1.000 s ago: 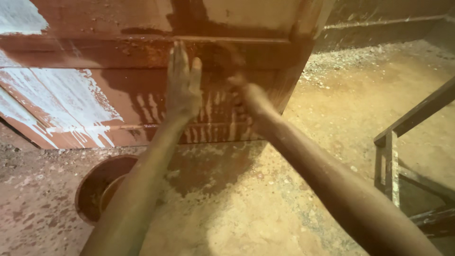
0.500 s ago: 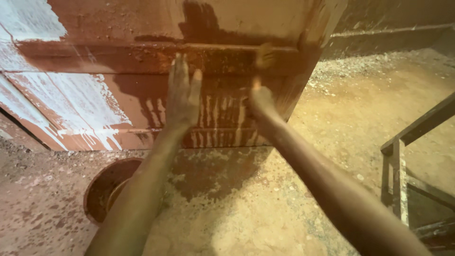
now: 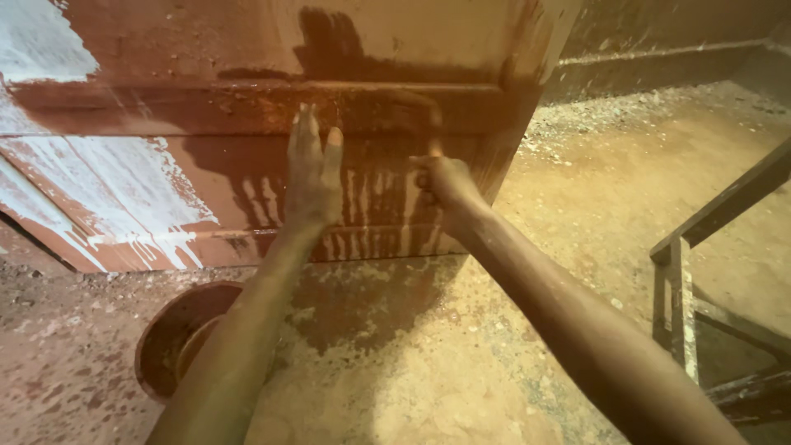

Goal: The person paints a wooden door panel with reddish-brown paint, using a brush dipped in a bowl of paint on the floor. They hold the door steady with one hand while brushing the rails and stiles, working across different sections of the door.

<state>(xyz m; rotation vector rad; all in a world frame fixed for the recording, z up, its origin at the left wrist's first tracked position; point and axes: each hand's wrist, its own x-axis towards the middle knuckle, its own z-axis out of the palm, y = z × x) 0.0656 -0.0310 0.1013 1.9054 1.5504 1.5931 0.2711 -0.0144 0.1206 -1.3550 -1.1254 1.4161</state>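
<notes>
Right hand (image 3: 445, 183) is closed around a brush (image 3: 430, 124), blurred with motion, against the wooden door panel (image 3: 247, 165), which lies tilted on the dusty floor (image 3: 511, 346). Left hand (image 3: 313, 177) lies flat and open on the panel, bracing it. Wet reddish-brown stain with drips covers the middle and right part; white patches at the left remain uncoated. A round bowl (image 3: 177, 338) sits below. Compared with half a second ago, the brush has shifted slightly lower and leftward.

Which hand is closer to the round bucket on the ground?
Left. The left hand lies flat on the wet wooden panel, up above the bucket. The right hand, gripping a brush, is farther right.
</notes>
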